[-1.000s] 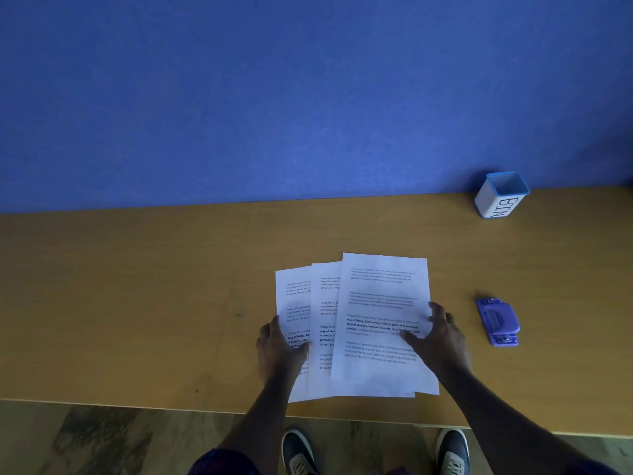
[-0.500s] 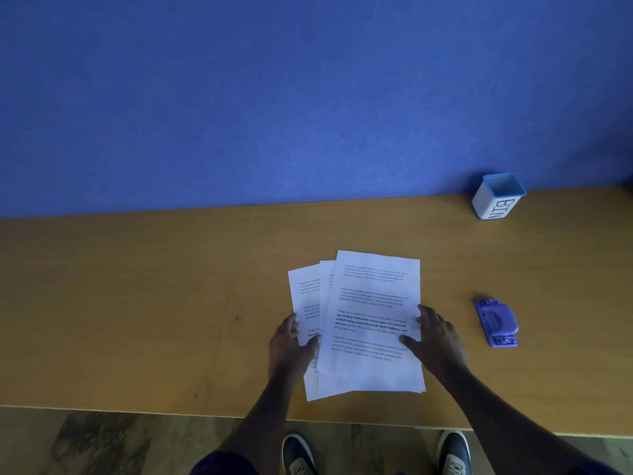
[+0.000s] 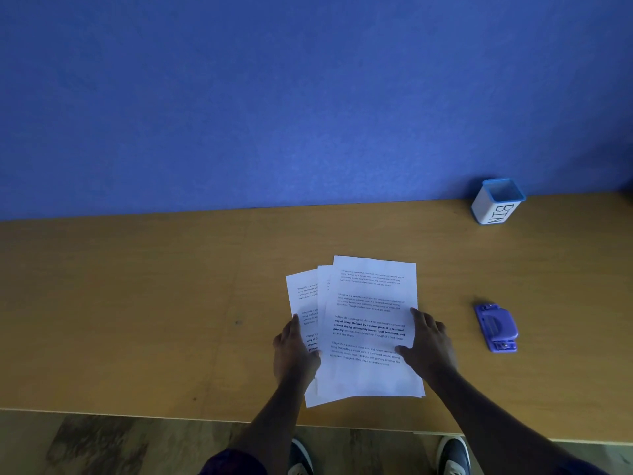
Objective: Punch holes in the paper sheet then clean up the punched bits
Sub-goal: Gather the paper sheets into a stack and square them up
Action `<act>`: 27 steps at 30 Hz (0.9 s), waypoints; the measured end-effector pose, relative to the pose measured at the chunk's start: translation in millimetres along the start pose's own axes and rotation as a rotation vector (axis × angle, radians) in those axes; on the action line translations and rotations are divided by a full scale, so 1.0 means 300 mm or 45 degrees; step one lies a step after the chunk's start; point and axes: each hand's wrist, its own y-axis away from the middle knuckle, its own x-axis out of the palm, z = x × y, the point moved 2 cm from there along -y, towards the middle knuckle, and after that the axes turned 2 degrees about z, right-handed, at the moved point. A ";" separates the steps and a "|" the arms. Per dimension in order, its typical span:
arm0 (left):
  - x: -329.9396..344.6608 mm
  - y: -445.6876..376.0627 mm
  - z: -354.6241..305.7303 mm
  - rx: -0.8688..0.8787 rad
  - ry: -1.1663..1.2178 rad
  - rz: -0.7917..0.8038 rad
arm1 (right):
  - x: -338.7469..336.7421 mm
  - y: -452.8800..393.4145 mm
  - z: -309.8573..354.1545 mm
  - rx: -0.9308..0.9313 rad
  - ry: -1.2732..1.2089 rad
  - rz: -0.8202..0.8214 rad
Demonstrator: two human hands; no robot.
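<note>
1. 3 white printed paper sheets [image 3: 368, 323], fanned and overlapping, ctr of wooden table [image 3: 137, 303].
2. 1 purple plastic hole punch [image 3: 495, 327], at 3 o'clock from sheets.
3. 1 white square bin w/ blue rim [image 3: 496, 205], at 1 o'clock.
4. 2 bare hands: left hand [image 3: 294, 351], right hand [image 3: 430, 347].
5. 2 dark shoes [image 3: 301, 457], at 6 o'clock.

White cup [image 3: 497, 202], upper right of frame: "BIN" in dark letters on its side, running vertically. Top printed sheet [image 3: 371, 323], lower centre: paragraphs beginning "Village life is a peaceful…"; bold lines partly legible, "strong community bonds, local traditions".
</note>
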 end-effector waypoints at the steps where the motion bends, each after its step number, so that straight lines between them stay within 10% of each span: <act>1: 0.000 -0.001 -0.001 0.011 0.025 0.002 | 0.000 0.001 0.000 -0.002 -0.014 0.005; 27: 0.061 -0.049 -0.005 -0.026 0.385 0.112 | -0.021 -0.053 0.086 0.353 -0.729 -0.007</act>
